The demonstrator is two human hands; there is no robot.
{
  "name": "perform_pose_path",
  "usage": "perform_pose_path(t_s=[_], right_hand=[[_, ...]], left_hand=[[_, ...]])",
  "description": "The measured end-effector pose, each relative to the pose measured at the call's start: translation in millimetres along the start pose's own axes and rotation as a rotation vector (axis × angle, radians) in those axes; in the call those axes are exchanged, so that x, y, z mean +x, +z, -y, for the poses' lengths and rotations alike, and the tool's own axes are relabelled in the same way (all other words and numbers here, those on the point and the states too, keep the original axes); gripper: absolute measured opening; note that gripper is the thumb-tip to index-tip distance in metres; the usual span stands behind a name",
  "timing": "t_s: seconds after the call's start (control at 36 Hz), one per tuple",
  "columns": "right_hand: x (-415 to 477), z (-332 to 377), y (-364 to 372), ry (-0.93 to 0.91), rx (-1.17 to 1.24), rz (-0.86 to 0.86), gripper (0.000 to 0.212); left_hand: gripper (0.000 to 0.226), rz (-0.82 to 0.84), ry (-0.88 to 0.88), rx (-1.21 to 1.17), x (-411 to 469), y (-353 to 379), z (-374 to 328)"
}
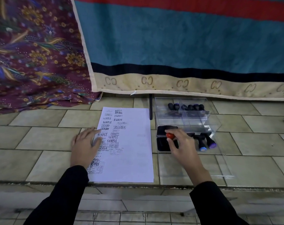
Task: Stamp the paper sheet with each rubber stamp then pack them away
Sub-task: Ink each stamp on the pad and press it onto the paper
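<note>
A white paper sheet [131, 148] lies on the tiled floor, its left half covered with black stamp prints. My left hand [85, 144] rests flat on the sheet's left edge with fingers spread. My right hand [181, 144] grips a red-topped stamp [170, 135] and holds it over the open black ink pad [164, 140] to the right of the sheet. Two black stamps, one with a blue cap [202, 147] and one with a purple cap [211, 143], lie just right of the pad. Several more black stamps [186, 107] stand in the clear plastic box [214, 122].
A teal, red and beige blanket [178, 46] hangs behind the box, and a purple floral cloth [32, 54] lies at the back left. A thin black rod [150, 108] stands between sheet and box. The floor drops at a step edge [138, 184] near me.
</note>
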State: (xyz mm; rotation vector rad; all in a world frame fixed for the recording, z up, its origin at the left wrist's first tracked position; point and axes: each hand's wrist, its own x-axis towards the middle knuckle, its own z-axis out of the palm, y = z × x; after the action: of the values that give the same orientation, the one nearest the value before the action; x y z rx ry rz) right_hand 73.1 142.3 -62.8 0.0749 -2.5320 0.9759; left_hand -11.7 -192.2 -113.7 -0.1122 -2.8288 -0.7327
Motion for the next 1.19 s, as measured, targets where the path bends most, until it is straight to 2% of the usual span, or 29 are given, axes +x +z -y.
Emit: perform_pose_path(t_s=[0.17,0.33,0.58,0.75,0.86,0.97,1.08,1.19], right_hand=[[7.8,0.3,3.9,0.034,-0.008,-0.002,0.027],[-0.4,-1.0,1.8,0.022,0.020,-0.030,0.027],[-1.2,-0.6,4.2,0.054,0.049,-0.059,0.029],[-2.3,1.2,1.7,0.078,0.034,-0.025,0.030],[4.5,12.5,-2.9,0.117,0.005,0.008,0.029],[14.2,47.5,1.9,0.047,0.055,-0.029,0.025],[16.2,95.3,33.7,-0.066,0.190,0.077,0.026],[12.1,122.6,73.2,-0.149,0.188,0.240,0.029]], left_hand=[[0.043,-0.004,-0.004,-0.005,-1.3,-1.8,-2.3],[0.044,-0.014,0.000,-0.005,-1.9,-2.9,-4.6],[0.043,-0.021,0.010,-0.006,-1.2,-1.0,-2.2],[0.031,-0.028,0.006,-0.016,0.5,4.3,2.9],[0.030,-0.030,0.014,-0.011,1.6,4.0,4.5],[0.040,-0.029,0.021,-0.014,0.6,0.8,1.3],[0.036,-0.023,0.039,-0.010,0.8,-0.1,2.4],[0.042,-0.018,0.024,-0.005,1.7,0.0,1.6]])
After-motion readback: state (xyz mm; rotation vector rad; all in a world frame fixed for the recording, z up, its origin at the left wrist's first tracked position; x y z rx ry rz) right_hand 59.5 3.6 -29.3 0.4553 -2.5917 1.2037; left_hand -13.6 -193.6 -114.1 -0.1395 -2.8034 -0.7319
